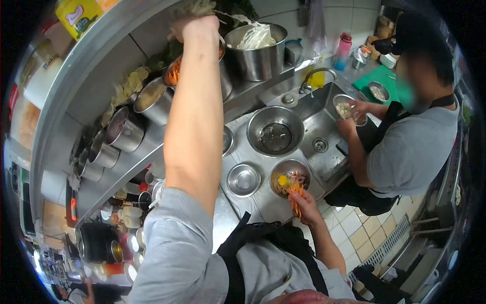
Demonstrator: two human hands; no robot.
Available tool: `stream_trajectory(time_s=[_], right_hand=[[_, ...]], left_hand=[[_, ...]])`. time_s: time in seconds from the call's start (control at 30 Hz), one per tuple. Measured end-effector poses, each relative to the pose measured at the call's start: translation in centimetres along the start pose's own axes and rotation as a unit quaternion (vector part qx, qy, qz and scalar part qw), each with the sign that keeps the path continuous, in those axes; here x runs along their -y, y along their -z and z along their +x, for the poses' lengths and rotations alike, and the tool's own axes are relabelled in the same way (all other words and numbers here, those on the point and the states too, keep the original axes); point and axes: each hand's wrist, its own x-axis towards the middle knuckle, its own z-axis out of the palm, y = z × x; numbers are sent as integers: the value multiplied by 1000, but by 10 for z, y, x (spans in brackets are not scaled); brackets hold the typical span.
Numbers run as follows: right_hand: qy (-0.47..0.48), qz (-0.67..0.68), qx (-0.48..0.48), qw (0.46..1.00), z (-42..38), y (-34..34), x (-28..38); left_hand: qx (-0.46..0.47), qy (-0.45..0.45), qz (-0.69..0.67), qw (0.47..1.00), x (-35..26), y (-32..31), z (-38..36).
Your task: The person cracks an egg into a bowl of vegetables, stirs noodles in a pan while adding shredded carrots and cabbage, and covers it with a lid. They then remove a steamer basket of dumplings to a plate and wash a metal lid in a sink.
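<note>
My left hand (200,26) is stretched up to the shelf, its fingers closed among pale shreds that look like shredded cabbage (195,9). Partly behind that forearm, a metal pot holds shredded carrot (174,72). A larger steel pot (257,58) of white shreds stands beside the wrist. Low at the counter, my right hand (304,206) grips a bunch of shredded carrot (295,195) at the rim of a steel bowl (274,188). Inside that bowl lie an egg yolk (282,180) and mixed shreds.
A large steel basin (250,133) and a small metal bowl (243,180) sit on the counter, beside the sink (324,109). Several metal pots (125,129) line the shelf. At right, a co-worker (410,147) holds a bowl (345,104) over the sink, near a green cutting board (364,81).
</note>
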Motion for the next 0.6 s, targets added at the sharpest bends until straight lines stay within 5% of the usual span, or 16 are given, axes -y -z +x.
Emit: stream_trajectory(time_s=[0.03, 0.1, 0.17, 0.2, 0.23, 0.27, 0.33, 0.47, 0.6], right_hand=[[-11, 7, -15, 1000, -4, -2, 4], [-24, 14, -30, 999, -12, -8, 7], [-12, 12, -45, 999, -14, -15, 11], [-8, 12, -46, 999, -13, -17, 13], [-4, 13, -38, 999, -15, -18, 12], [1, 13, -29, 999, -15, -20, 13], [1, 12, -22, 1000, -14, -27, 15], [1, -10, -4, 1000, -8, -39, 11], [-44, -37, 49, 997, -13, -56, 14]], left_hand=[[-13, -142, 295, 945, 17, -3, 10], [-144, -197, 575, 781, 38, 3, 30], [-262, -225, 781, 520, 52, 10, 51], [-210, -227, 867, 390, 31, 26, 46], [-56, -239, 969, 22, 8, 39, 37], [85, -310, 889, -326, -26, 56, 13], [118, -370, 817, -426, -68, 79, -26], [23, -328, 818, -471, -85, 117, -94], [-121, -271, 894, -334, -70, 169, -167]])
